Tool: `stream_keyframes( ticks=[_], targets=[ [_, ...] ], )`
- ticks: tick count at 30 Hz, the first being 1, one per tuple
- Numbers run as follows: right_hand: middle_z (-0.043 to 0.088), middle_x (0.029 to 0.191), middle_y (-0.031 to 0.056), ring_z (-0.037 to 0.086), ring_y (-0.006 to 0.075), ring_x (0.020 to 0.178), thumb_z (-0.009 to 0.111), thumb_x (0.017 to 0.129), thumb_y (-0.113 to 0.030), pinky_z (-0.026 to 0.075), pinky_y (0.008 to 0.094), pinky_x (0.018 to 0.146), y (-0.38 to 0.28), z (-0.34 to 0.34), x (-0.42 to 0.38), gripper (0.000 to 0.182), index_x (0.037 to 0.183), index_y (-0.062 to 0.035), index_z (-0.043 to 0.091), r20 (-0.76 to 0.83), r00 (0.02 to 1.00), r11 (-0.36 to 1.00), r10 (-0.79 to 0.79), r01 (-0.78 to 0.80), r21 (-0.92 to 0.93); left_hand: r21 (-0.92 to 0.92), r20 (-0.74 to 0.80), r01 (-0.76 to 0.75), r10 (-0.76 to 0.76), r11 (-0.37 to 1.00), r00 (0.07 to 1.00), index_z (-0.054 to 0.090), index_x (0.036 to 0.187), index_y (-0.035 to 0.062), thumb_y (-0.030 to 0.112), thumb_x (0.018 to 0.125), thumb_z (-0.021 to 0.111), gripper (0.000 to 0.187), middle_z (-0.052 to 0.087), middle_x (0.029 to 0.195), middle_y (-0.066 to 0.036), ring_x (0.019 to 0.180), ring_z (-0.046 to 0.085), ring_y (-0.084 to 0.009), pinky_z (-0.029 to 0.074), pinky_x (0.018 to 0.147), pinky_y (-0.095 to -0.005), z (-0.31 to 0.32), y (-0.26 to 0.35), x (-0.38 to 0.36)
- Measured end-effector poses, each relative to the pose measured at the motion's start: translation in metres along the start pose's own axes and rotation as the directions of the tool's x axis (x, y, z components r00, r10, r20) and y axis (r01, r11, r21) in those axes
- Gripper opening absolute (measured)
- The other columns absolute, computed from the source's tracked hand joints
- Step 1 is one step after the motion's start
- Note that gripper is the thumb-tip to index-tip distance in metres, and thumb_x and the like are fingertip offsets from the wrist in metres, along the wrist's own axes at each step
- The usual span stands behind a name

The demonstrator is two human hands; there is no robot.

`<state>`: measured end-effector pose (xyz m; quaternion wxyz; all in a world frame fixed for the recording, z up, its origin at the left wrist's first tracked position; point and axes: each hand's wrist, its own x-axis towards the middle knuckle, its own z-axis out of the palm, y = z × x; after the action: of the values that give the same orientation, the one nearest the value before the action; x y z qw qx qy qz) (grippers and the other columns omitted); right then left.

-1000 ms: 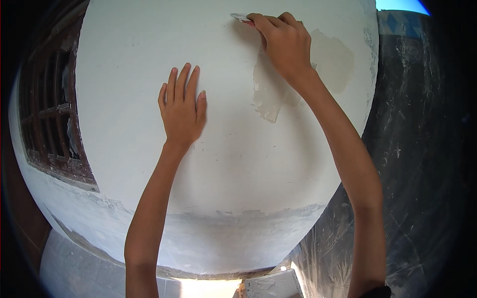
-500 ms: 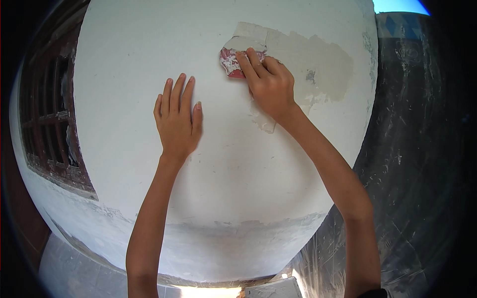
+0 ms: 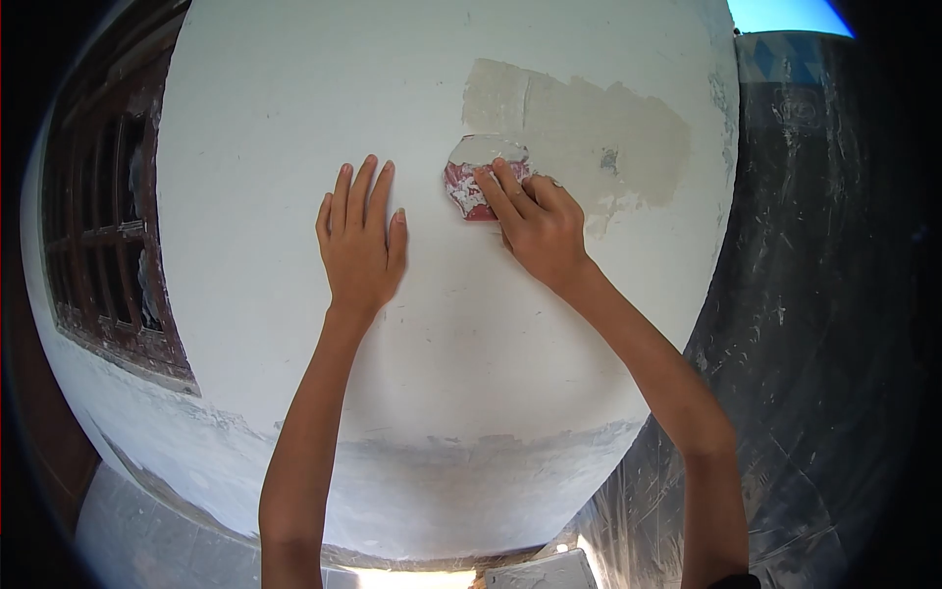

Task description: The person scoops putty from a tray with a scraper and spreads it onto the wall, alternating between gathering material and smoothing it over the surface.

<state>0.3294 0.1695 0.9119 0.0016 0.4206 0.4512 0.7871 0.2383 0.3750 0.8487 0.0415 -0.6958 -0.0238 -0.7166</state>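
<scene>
My right hand (image 3: 545, 224) grips a red putty knife (image 3: 473, 190), its handle smeared with white filler. The wide blade (image 3: 488, 149) points up and rests against the white wall (image 3: 285, 118). Fingertips press on the knife's face, while the thumb is mostly hidden. Up and to the right of the knife spreads a greyish-beige putty patch (image 3: 579, 118) with ragged edges and a small dark spot. My left hand (image 3: 361, 257) lies flat on the wall to the left, fingers stretched upward, holding nothing.
A dark wooden window frame (image 3: 108, 216) is at the left. Dark plastic sheeting (image 3: 805, 324) hangs along the right side. Low in view, a grey, putty-marked slab-like object (image 3: 543, 572) sits below the wall's rough bottom edge.
My right hand has drawn the putty knife downward, off the upper left part of the patch. The putty smear below that hand no longer shows. My left hand stays flat on the wall.
</scene>
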Motion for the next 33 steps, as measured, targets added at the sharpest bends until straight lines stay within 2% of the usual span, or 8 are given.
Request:
stream_keyframes(
  ticks=[10,13,15,18,20,23,26,33],
  targets=[
    [0.072,0.111,0.0150,0.051,0.0182,0.069,0.069,0.070,0.005,0.051,0.0287,0.061,-0.024,-0.017,-0.018,0.043,0.111,-0.0050,0.073,0.048,0.998,0.999,0.031,-0.032,0.024,-0.005,-0.007,-0.010,0.010,1.000,1.000,0.043,0.150,0.0103,0.021,0.100,0.045,0.051,0.039,0.156,-0.009,0.148,0.027,-0.0293,0.018,0.118,-0.0497,0.000,-0.002,0.000],
    [0.073,0.108,0.0104,0.049,0.0174,0.067,0.070,0.069,0.004,0.048,0.0282,0.058,-0.025,-0.034,-0.011,0.042,0.110,-0.0065,0.073,0.064,0.996,0.996,0.060,-0.064,0.061,0.006,-0.004,-0.010,0.010,1.000,1.000,0.043,0.150,0.0108,0.022,0.100,0.045,0.051,0.039,0.156,-0.008,0.148,0.027,-0.0287,0.018,0.118,-0.0497,0.000,-0.002,0.000],
    [0.075,0.104,0.0045,0.048,0.0172,0.065,0.071,0.067,0.003,0.045,0.0283,0.055,-0.014,-0.046,0.005,0.043,0.108,-0.0096,0.074,0.099,0.982,0.964,0.158,-0.175,0.201,0.008,-0.001,-0.003,0.003,1.000,1.000,0.042,0.150,0.0112,0.022,0.100,0.045,0.051,0.039,0.157,-0.008,0.149,0.027,-0.0284,0.018,0.118,-0.0497,0.001,-0.001,0.000],
    [0.075,0.101,0.0006,0.047,0.0172,0.064,0.071,0.066,0.003,0.042,0.0291,0.054,0.010,-0.037,0.031,0.046,0.109,-0.0125,0.075,-0.003,0.976,0.968,0.216,-0.213,0.131,0.009,0.001,-0.001,0.001,1.000,1.000,0.042,0.151,0.0125,0.023,0.100,0.044,0.052,0.038,0.157,-0.007,0.149,0.027,-0.0280,0.017,0.119,-0.0501,0.002,-0.002,-0.002],
    [0.075,0.101,0.0021,0.049,0.0176,0.065,0.072,0.065,0.002,0.045,0.0295,0.056,0.021,-0.022,0.041,0.047,0.110,-0.0141,0.075,-0.007,0.977,0.973,0.214,-0.212,0.089,0.015,0.001,0.002,-0.002,1.000,1.000,0.042,0.151,0.0134,0.024,0.100,0.044,0.052,0.038,0.157,-0.007,0.149,0.027,-0.0280,0.017,0.119,-0.0503,0.003,-0.003,-0.002],
    [0.074,0.107,0.0065,0.053,0.0181,0.069,0.070,0.067,0.001,0.050,0.0287,0.061,0.025,0.001,0.042,0.048,0.111,-0.0146,0.075,-0.101,0.991,0.993,0.092,-0.098,-0.058,0.005,0.008,0.010,-0.010,1.000,1.000,0.042,0.151,0.0136,0.023,0.099,0.045,0.053,0.038,0.157,-0.007,0.149,0.026,-0.0281,0.017,0.119,-0.0504,0.001,-0.002,-0.001],
    [0.074,0.110,0.0095,0.053,0.0180,0.069,0.070,0.068,0.001,0.051,0.0288,0.061,0.014,0.017,0.029,0.047,0.113,-0.0122,0.075,-0.089,0.993,0.989,0.082,-0.092,-0.113,-0.006,0.002,0.003,-0.003,1.000,1.000,0.042,0.150,0.0133,0.024,0.099,0.045,0.053,0.038,0.157,-0.007,0.149,0.026,-0.0284,0.017,0.119,-0.0505,0.001,-0.004,-0.001],
    [0.072,0.111,0.0142,0.052,0.0183,0.068,0.068,0.069,0.005,0.051,0.0280,0.059,0.004,0.015,0.012,0.047,0.115,-0.0059,0.073,-0.019,0.998,0.993,0.059,-0.060,-0.103,0.014,-0.016,-0.014,0.014,1.000,1.000,0.043,0.150,0.0130,0.024,0.099,0.046,0.052,0.039,0.156,-0.008,0.148,0.027,-0.0290,0.017,0.118,-0.0501,0.002,-0.004,-0.001]
  ],
)
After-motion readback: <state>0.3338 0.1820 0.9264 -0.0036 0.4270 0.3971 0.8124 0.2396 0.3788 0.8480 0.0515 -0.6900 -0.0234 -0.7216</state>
